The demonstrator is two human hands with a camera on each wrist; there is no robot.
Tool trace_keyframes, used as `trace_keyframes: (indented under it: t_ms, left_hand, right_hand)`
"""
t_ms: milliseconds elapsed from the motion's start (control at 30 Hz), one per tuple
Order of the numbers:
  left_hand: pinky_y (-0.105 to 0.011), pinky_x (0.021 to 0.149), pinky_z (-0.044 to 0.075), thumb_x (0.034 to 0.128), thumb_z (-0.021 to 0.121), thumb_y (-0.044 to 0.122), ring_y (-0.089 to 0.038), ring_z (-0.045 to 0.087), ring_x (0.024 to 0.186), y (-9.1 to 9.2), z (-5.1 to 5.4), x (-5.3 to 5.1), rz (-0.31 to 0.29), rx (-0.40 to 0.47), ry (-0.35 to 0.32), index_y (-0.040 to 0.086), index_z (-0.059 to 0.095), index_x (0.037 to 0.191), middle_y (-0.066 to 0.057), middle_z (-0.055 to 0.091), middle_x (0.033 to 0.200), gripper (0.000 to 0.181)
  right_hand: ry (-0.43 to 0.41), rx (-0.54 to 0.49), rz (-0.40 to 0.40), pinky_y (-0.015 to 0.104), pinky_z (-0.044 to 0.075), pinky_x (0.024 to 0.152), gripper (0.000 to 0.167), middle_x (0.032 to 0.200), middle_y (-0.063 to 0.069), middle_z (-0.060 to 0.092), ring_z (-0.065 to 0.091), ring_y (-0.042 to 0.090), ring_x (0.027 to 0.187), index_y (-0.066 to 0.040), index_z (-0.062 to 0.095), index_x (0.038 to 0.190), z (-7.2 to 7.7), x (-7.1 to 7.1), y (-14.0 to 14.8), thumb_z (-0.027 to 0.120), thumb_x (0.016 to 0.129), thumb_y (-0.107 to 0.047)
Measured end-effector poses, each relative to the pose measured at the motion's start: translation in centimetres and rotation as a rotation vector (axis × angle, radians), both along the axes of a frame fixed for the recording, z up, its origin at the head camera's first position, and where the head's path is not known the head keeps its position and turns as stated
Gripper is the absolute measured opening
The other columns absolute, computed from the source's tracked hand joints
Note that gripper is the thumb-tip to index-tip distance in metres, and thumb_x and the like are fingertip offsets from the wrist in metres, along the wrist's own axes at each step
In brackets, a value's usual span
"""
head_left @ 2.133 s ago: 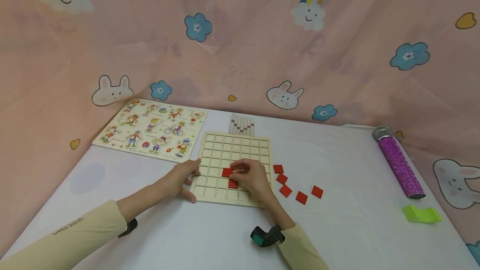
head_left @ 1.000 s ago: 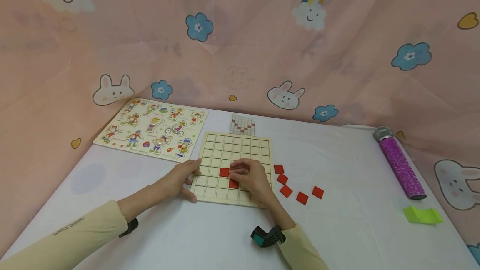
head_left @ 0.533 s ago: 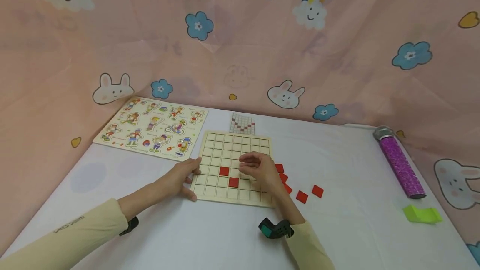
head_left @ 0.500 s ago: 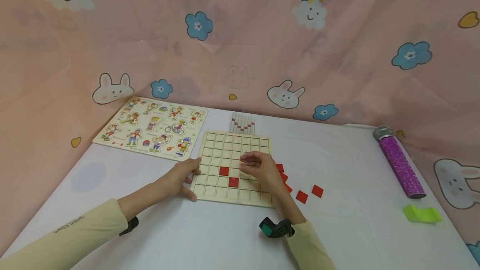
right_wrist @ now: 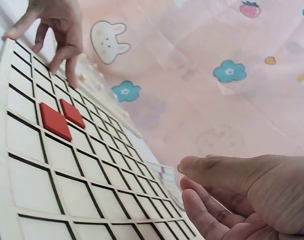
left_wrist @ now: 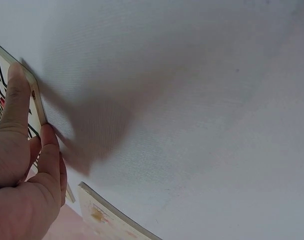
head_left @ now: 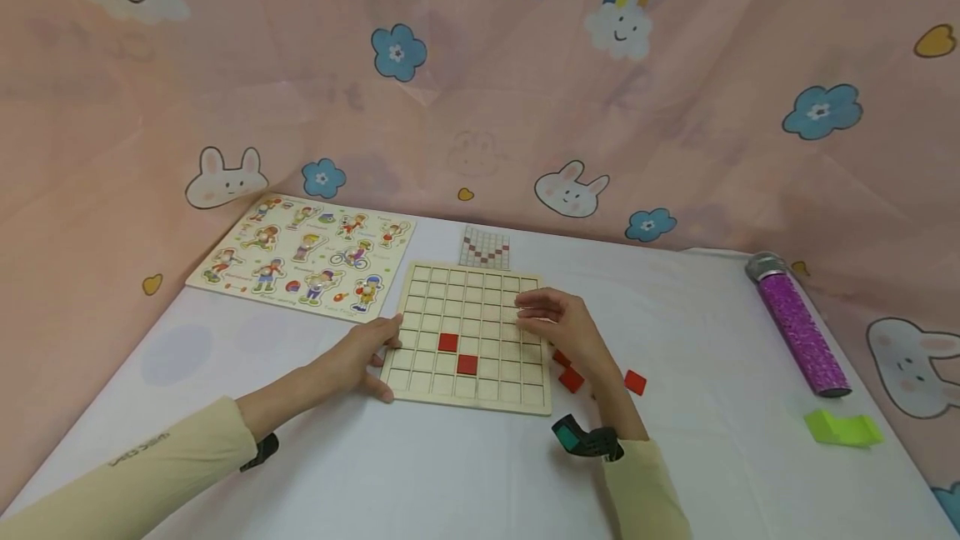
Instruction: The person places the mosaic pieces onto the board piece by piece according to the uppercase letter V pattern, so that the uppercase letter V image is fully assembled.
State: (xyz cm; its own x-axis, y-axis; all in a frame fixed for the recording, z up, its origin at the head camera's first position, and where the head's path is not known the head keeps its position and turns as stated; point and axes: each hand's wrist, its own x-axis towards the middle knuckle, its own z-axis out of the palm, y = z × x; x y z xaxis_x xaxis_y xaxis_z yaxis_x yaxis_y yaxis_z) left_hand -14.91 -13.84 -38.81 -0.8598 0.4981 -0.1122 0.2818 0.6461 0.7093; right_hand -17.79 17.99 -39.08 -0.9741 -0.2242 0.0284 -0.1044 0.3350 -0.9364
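In the head view, the pale wooden grid board (head_left: 480,307) lies flat on the table. Two red square tiles, an upper-left tile (head_left: 447,342) and a lower-right tile (head_left: 467,365), sit in diagonal cells. My left hand (head_left: 356,358) holds the board's left edge, thumb near the front corner. Over the board's right edge hovers my right hand (head_left: 566,330), its fingers loosely bent; the right wrist view shows nothing between thumb and fingers. Beneath and beside it lie loose red tiles (head_left: 571,380) on the table, some hidden by the hand and forearm.
A small pattern card (head_left: 485,248) with a red zigzag lies behind the board. To the left is a picture puzzle board (head_left: 307,259). At the right are a purple glitter tube (head_left: 802,332) and a lime-green block (head_left: 843,429). A patterned pink cloth (head_left: 480,107) rises behind.
The upper-left tile has shifted slightly left into its cell. My right hand has let go of it and drawn back up and right, uncovering both tiles. The left hand stays put.
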Motion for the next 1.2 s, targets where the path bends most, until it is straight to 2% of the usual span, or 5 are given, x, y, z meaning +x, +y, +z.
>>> trace_keyframes:
  t_ms: [367, 667, 867, 1100, 1200]
  left_hand:
    - [-0.026, 0.072, 0.046, 0.0535, 0.089, 0.006, -0.017, 0.049, 0.082, 0.1, 0.0, 0.0, 0.003, 0.008, -0.013, -0.012, 0.027, 0.144, -0.012, 0.056, 0.113, 0.112]
    - [-0.025, 0.070, 0.045, 0.0535, 0.089, 0.008, -0.017, 0.047, 0.081, 0.0, 0.0, -0.1, -0.002, 0.003, 0.001, -0.013, 0.027, 0.143, -0.012, 0.056, 0.113, 0.111]
    - [-0.024, 0.070, 0.046, 0.0539, 0.090, 0.009, -0.016, 0.048, 0.080, 0.0, 0.0, -0.1, -0.021, -0.006, 0.025, -0.016, 0.026, 0.142, -0.012, 0.057, 0.113, 0.111]
    - [-0.024, 0.071, 0.047, 0.0543, 0.090, 0.008, -0.016, 0.049, 0.081, -0.1, -0.2, -0.1, -0.016, -0.009, 0.016, -0.015, 0.027, 0.142, -0.012, 0.057, 0.114, 0.111]
    - [-0.025, 0.071, 0.048, 0.0543, 0.090, 0.008, -0.016, 0.050, 0.081, -0.1, -0.2, -0.1, -0.018, -0.005, 0.013, -0.015, 0.027, 0.142, -0.012, 0.057, 0.114, 0.110]
  right_hand:
    - [-0.003, 0.052, -0.152, 0.017, 0.049, 0.085, 0.037, 0.123, 0.016, 0.061, 0.058, 0.028, 0.111, 0.000, 0.058, 0.125, 0.7, 0.5, 3.3, 0.066, 0.090, -0.010]
    - [0.085, 0.166, -0.123, 0.012, 0.046, 0.084, 0.036, 0.118, 0.018, 0.063, 0.059, 0.031, 0.108, 0.002, 0.060, 0.122, 0.4, 1.2, 6.6, 0.067, 0.090, -0.011]
    - [0.126, 0.232, -0.145, 0.009, 0.044, 0.083, 0.036, 0.116, 0.016, 0.064, 0.061, 0.020, 0.102, 0.000, 0.060, 0.122, -0.2, 2.1, 8.8, 0.067, 0.090, -0.016]
    - [0.214, 0.185, -0.152, 0.010, 0.046, 0.080, 0.033, 0.114, 0.019, 0.064, 0.062, 0.020, 0.101, 0.001, 0.062, 0.119, -1.4, 3.4, 10.5, 0.068, 0.089, -0.008]
    - [0.232, 0.197, -0.166, 0.010, 0.047, 0.080, 0.031, 0.114, 0.017, 0.063, 0.060, 0.011, 0.101, 0.001, 0.062, 0.118, -1.6, 4.1, 11.2, 0.068, 0.088, -0.008]
